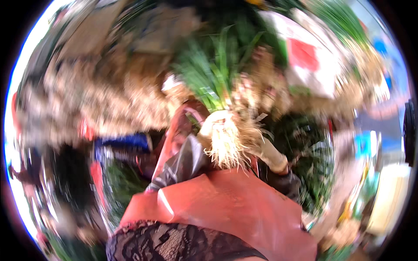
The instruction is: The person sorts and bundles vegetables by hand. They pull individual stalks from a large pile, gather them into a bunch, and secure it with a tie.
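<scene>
L hand [208, 126] looks curled round the onion bunch [223, 101] near its base, prob. to keep it tog., w/ roots [227, 148] toward the body, in front of the red apron [230, 195]. R hand [269, 154] is by the roots; fingers hidden, can't tell its grip.

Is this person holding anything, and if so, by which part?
Yes: onions, in the left hand, near the root end. The roots partly hide the right hand, so its grip cannot be told.
</scene>
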The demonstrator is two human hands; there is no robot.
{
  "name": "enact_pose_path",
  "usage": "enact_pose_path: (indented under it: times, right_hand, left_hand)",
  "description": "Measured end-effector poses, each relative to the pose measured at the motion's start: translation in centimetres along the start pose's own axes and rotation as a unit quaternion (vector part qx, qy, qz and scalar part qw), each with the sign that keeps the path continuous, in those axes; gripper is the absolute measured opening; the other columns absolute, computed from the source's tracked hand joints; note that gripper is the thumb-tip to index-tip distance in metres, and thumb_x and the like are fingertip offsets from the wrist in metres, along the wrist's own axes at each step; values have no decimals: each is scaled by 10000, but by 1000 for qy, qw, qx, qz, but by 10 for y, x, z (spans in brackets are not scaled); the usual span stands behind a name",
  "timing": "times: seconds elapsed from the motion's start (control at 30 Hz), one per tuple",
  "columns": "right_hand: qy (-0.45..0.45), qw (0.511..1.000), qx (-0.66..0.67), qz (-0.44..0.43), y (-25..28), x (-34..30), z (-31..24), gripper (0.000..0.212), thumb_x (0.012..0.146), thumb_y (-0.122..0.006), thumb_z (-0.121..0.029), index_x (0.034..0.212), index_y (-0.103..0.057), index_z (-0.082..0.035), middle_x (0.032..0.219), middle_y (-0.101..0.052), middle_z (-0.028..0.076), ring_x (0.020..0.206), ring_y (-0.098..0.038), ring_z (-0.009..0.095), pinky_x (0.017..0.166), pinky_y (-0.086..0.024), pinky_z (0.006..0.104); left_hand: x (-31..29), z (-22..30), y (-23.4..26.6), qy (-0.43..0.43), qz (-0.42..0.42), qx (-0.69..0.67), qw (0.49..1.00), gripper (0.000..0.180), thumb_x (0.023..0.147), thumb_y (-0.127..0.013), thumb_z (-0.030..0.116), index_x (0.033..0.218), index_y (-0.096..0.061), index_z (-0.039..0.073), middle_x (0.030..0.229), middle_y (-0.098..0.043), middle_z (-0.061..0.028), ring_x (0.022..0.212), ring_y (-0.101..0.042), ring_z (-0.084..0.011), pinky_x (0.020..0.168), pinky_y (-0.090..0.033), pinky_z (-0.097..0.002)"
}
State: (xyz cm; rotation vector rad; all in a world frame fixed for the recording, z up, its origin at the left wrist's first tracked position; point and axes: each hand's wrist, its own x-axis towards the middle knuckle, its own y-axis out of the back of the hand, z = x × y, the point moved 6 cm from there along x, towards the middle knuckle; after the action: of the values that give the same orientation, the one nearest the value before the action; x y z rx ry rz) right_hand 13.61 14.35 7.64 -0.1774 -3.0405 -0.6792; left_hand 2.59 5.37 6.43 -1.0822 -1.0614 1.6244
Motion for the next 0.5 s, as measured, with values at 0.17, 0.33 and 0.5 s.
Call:
enact_pose_path:
  times: [0.17, 0.33, 0.5]
  right_hand:
    - [-81, 980, -123, 137, 12, -25, 30, 485, 917, -541, -266, 1328, -440, -29, 1315, -487, 97, 1174, -472, 177, 945, -396, 302]
    - [32, 987, -103, 120, -17, 36, -46, 518, 915, -539, -295, 1339, -422, -22, 1329, -473, 117, 1197, -456, 205, 972, -373, 319]
    - [188, 977, -99, 6, -87, 78, -139, 553, 912, -537, -323, 1350, -405, -14, 1343, -458, 136, 1220, -441, 233, 999, -349, 336]
  left_hand:
    - [-21, -17, 4, -43, -22, 94, 994, 247, 798, -645, 196, 956, -623, 8, 737, -651, -62, 598, -616, -141, 532, -510, -262]
    - [-37, -32, -1, -87, -31, 200, 975, 233, 779, -669, 188, 928, -629, 13, 712, -650, -54, 572, -611, -124, 491, -493, -246]
    - [-85, -12, -14, -137, -13, 306, 942, 221, 759, -694, 180, 900, -635, 19, 687, -649, -46, 546, -605, -107, 451, -476, -230]
